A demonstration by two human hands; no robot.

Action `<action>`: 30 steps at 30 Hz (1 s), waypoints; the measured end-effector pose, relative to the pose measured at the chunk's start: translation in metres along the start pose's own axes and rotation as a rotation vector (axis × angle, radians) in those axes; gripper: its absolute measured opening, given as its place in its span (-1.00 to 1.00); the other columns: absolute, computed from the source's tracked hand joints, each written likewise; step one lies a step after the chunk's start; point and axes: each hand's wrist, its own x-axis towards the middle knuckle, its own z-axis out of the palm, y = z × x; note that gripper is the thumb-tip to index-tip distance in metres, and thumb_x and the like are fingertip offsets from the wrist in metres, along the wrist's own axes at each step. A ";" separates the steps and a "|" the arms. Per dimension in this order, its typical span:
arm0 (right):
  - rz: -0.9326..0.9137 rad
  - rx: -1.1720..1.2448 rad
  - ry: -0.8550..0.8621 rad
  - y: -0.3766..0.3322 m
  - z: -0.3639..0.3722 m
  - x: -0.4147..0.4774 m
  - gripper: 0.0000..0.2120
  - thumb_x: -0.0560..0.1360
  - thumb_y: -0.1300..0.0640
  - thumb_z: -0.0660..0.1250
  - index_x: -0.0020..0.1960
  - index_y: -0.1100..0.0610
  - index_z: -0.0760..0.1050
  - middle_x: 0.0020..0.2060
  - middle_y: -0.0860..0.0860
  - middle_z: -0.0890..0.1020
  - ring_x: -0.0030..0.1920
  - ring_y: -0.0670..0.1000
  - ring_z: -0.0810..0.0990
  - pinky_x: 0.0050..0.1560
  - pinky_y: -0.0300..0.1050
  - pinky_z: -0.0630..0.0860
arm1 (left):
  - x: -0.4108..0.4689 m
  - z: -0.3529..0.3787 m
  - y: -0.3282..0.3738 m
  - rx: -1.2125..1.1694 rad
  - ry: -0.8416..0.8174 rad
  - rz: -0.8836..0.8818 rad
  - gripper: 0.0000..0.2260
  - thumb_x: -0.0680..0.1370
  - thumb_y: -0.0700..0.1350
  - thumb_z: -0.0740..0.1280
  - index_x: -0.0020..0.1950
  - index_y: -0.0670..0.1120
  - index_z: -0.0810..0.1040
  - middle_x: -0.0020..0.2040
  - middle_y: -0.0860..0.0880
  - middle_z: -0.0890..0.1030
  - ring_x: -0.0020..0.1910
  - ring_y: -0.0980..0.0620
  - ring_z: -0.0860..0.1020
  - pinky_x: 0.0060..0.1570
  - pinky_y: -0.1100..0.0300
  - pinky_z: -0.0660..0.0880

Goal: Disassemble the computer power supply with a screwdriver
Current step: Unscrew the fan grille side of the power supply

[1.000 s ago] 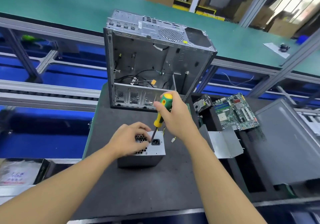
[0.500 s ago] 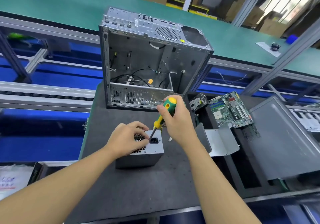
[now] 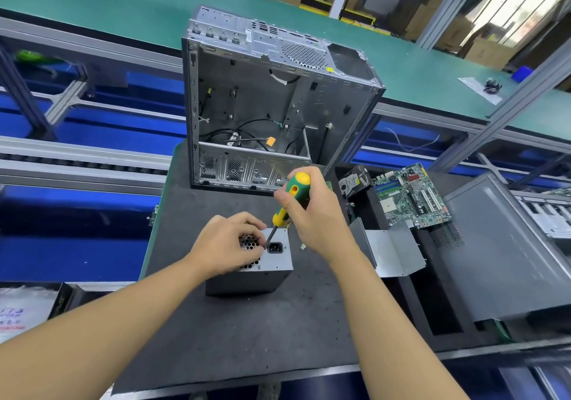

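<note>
The grey power supply (image 3: pixel 275 265) stands on the dark foam mat (image 3: pixel 247 331) with its vented, socketed face turned up. My left hand (image 3: pixel 227 245) rests curled over the vent holes, fingertips near the screwdriver tip. My right hand (image 3: pixel 312 211) grips the green and yellow screwdriver (image 3: pixel 290 198) by its handle. The shaft slants down to the left, and its tip meets the top face just left of the black power socket (image 3: pixel 275 247).
The emptied computer case (image 3: pixel 272 106) stands open right behind the power supply. A motherboard (image 3: pixel 411 195), a hard drive (image 3: pixel 353 180), a bent metal bracket (image 3: pixel 392 251) and a grey side panel (image 3: pixel 506 251) lie to the right. A green conveyor (image 3: pixel 123 3) runs across the back.
Both hands and the screwdriver stay on the power supply in almost the same pose. The view has shifted slightly.
</note>
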 end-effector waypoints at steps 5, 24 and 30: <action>0.014 -0.049 -0.097 -0.009 -0.008 0.001 -0.79 0.53 -0.06 0.38 0.05 -0.11 0.36 -0.12 -0.04 0.63 -0.17 0.06 0.69 -0.12 0.13 0.62 | 0.000 0.001 -0.002 0.008 0.008 0.011 -0.92 0.37 0.21 0.29 -0.26 0.31 0.58 0.07 0.40 0.54 -0.06 0.32 0.53 0.14 0.18 0.32; -0.047 -0.117 -0.153 -0.020 -0.013 -0.003 -0.77 0.53 0.03 0.43 0.09 -0.07 0.41 -0.11 -0.07 0.63 -0.14 -0.02 0.65 -0.08 0.05 0.63 | -0.002 0.001 0.001 0.026 0.023 0.017 -0.90 0.41 0.24 0.33 -0.31 0.41 0.49 0.06 0.46 0.50 -0.07 0.36 0.50 0.15 0.19 0.28; -0.047 -0.142 -0.221 -0.022 -0.015 0.000 -0.72 0.55 0.05 0.39 0.18 -0.16 0.38 -0.09 0.02 0.64 -0.08 0.11 0.65 -0.02 0.16 0.59 | -0.002 -0.001 0.003 0.034 0.011 0.038 -0.96 0.35 0.17 0.28 -0.26 0.35 0.51 0.01 0.48 0.47 -0.15 0.42 0.48 0.09 0.14 0.37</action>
